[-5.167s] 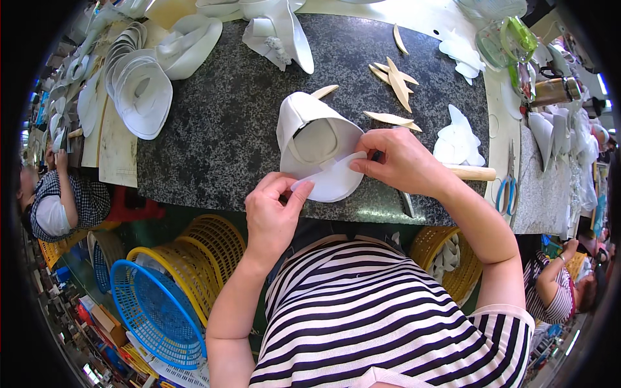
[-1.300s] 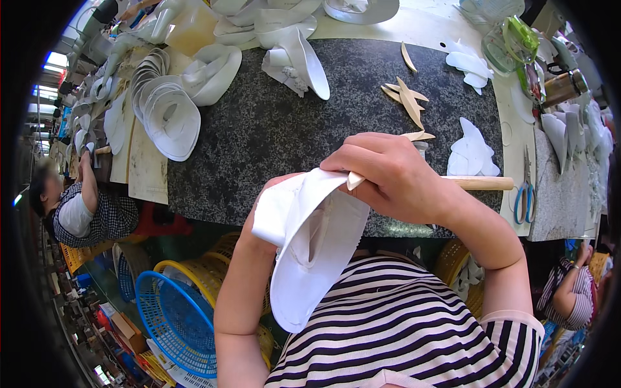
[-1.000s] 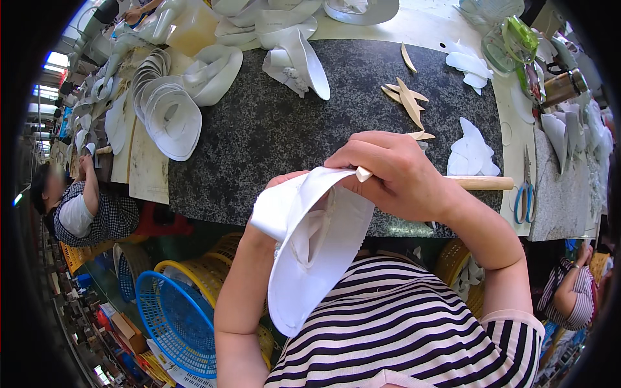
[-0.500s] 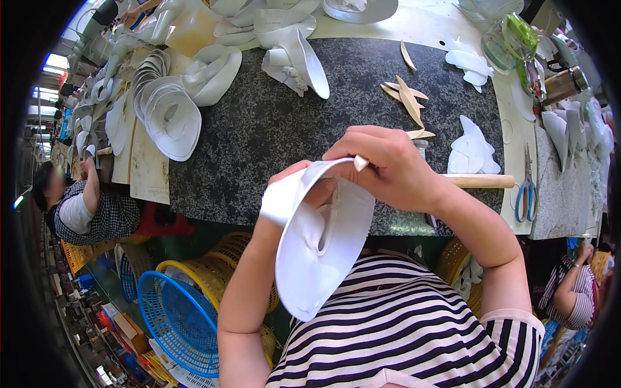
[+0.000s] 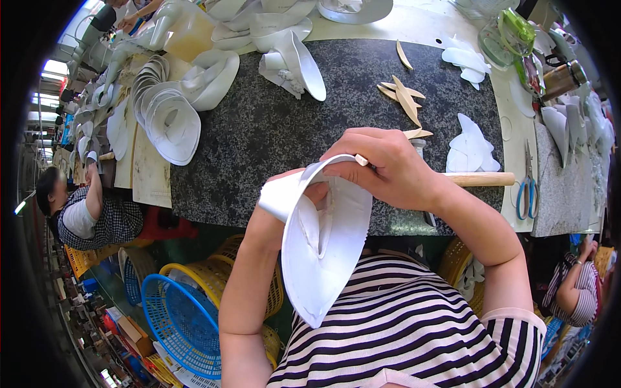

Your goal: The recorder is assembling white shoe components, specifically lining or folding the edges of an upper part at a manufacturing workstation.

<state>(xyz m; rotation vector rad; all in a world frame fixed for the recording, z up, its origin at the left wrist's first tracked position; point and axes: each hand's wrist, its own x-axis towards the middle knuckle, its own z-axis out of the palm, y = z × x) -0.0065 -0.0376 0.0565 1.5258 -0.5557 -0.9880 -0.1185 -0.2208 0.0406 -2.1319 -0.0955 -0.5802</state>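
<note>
In front of me I have the white hat shell (image 5: 326, 271) raised off the table and tilted over its near edge, its long axis running from the right fingertips down and slightly left to a brim point above the lap. The right hand (image 5: 390, 163) is closed on the upper rim, thumb inside, a pale wooden wedge (image 5: 360, 160) poking out of that grip; the shell lies below and left of it. The left hand (image 5: 265, 226) is against the crown's outer side, its fingers mostly hidden, so I can't tell how tightly they close. About five seconds ago I had the shell on the dark speckled slab (image 5: 259, 142), both hands pinching its near flap. Farther out sit blue-handled scissors (image 5: 526, 197), loose wooden wedges (image 5: 406, 102) and, at left, nested white shells (image 5: 173, 134).
</note>
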